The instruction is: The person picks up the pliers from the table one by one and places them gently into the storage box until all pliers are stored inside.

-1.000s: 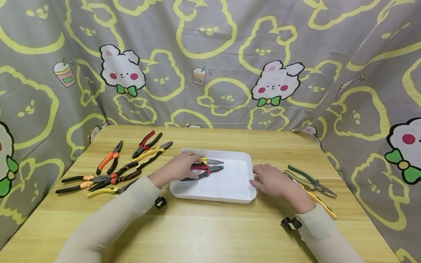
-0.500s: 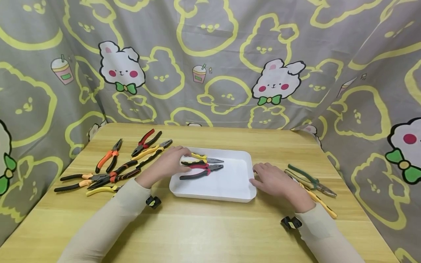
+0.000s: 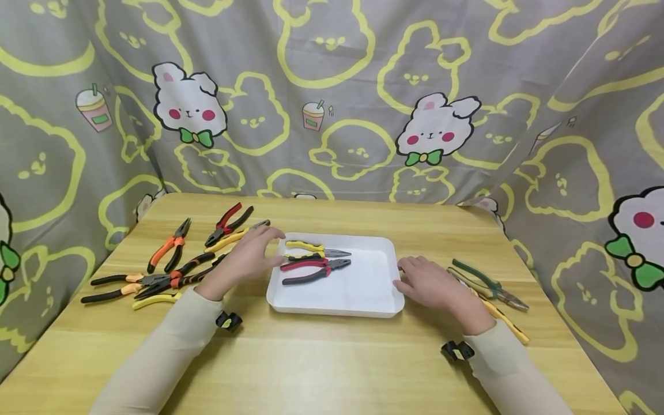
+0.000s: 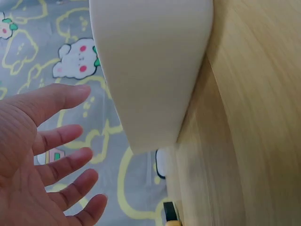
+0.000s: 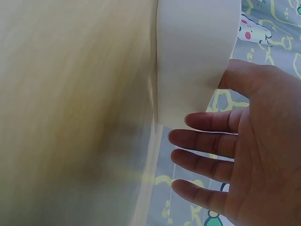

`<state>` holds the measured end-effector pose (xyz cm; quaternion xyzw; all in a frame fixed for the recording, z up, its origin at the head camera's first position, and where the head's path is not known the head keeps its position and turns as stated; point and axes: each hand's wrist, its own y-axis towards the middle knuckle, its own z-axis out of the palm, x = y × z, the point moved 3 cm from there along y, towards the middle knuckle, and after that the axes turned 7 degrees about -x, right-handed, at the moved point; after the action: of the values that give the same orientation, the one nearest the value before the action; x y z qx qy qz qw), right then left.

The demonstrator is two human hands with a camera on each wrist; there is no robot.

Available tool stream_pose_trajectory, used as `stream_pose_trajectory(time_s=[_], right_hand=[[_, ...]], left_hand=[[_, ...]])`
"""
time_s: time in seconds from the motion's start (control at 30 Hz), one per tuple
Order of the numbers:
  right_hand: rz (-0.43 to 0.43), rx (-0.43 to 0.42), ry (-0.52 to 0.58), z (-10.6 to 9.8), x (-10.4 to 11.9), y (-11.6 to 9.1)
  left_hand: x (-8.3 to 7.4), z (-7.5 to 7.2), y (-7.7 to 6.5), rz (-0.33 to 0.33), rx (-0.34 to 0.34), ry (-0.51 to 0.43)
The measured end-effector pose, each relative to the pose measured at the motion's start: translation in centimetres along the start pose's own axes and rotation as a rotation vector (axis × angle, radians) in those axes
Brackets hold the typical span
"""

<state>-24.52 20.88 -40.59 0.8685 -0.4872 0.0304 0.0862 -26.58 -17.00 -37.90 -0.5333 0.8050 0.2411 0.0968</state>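
Observation:
A white tray (image 3: 363, 294) lies mid-table. Inside it, at the left, are long-nose pliers with yellow-and-black handles (image 3: 306, 246) and combination pliers with red-and-black handles (image 3: 338, 264). My left hand (image 3: 244, 256) hovers at the tray's left edge, its fingers spread and holding nothing. The left wrist view shows this hand (image 4: 42, 155) apart from the tray's side wall (image 4: 150, 70). At the opposite end my right hand (image 3: 433, 285) touches the tray's right side. Seen from the right wrist, the hand (image 5: 263, 136) has loosely straight fingers, with the thumb tip at the rim.
Several pliers lie left of the tray, including orange-handled long-nose pliers (image 3: 165, 252), red-and-black pliers (image 3: 227, 218) and yellow-handled pliers (image 3: 155, 301). Right of my right hand lie green-handled pliers (image 3: 477, 275) and a yellow handle (image 3: 510, 328). A patterned curtain (image 3: 358, 69) surrounds the table.
My left hand has let go of the red-and-black pliers in the tray and drawn back leftward past the tray's edge. My right hand stays at the right side.

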Motion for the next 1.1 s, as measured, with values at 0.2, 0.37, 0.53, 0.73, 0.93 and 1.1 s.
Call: stream_pose_trajectory(time_s=[0.2, 0.37, 0.53, 0.73, 0.93, 1.1], right_hand=[[0.006, -0.001, 0.004, 0.0, 0.0, 0.0], [0.012, -0.006, 0.007, 0.1, 0.1, -0.1], [0.019, -0.005, 0.014, 0.1, 0.1, 0.0], [0.025, 0.002, 0.013, 0.2, 0.0, 0.0], [0.033, 0.006, 0.013, 0.1, 0.0, 0.0], [0.029, 0.007, 0.017, 0.2, 0.1, 0.0]], left_hand=[[1.1, -0.4, -0.4, -0.002, -0.015, 0.017], [2.0, -1.0, -0.9, 0.002, -0.021, 0.043], [3.1, -1.6, -1.5, -0.034, -0.003, 0.058], [4.5, -2.3, -2.1, -0.072, -0.002, 0.084], [5.8, -2.6, -2.3, -0.061, -0.016, 0.079], [7.0, -2.6, -1.9, -0.108, -0.001, 0.083]])
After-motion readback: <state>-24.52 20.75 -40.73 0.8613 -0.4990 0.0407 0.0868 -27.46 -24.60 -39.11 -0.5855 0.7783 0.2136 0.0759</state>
